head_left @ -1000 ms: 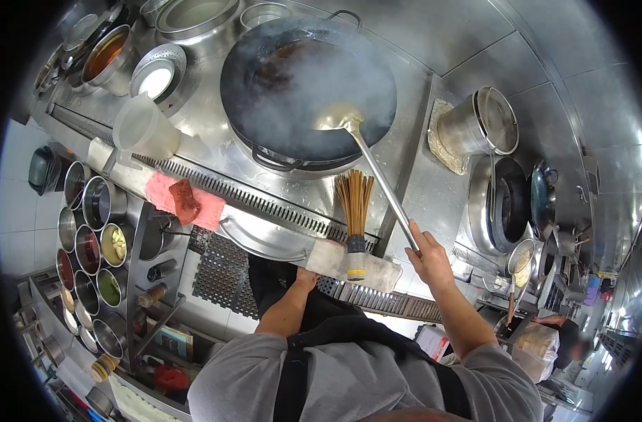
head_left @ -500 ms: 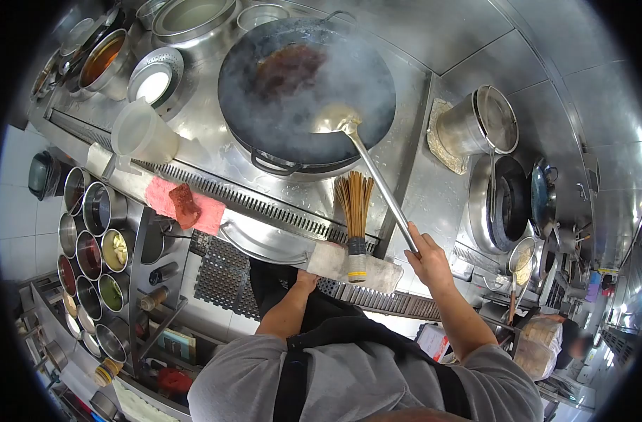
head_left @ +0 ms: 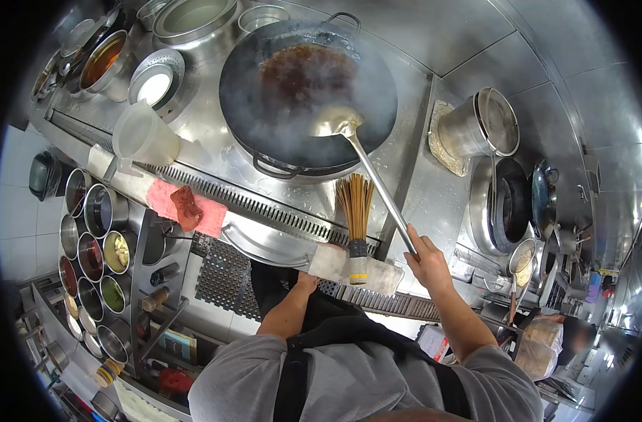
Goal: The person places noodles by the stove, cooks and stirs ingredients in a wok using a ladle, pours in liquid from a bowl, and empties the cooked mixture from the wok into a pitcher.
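Note:
My right hand (head_left: 429,264) is wrapped round the end of the long metal handle of a ladle (head_left: 338,122). The ladle's rounded head is inside the near right part of a large black wok (head_left: 238,125), above or against its wall. Dark reddish-brown liquid (head_left: 307,74) fills the wok's far part under drifting steam. My left hand (head_left: 306,280) is low at the stove's front edge, beside a pale folded cloth (head_left: 328,260); its fingers are mostly hidden. Between my hands a bamboo wok brush (head_left: 355,211) lies across the front ledge, its handle on the cloth.
A translucent plastic jug (head_left: 144,135) and a pink cloth (head_left: 210,214) with a reddish-brown lump on it stand left. Several seasoning tins (head_left: 104,209) fill a rack further left. On the right are a steel pot with a strainer (head_left: 469,125) and another wok (head_left: 512,200). A person (head_left: 567,337) is at far right.
The steam over the wok has thinned, showing more of the dark liquid. The ladle and both my hands stay almost where they were.

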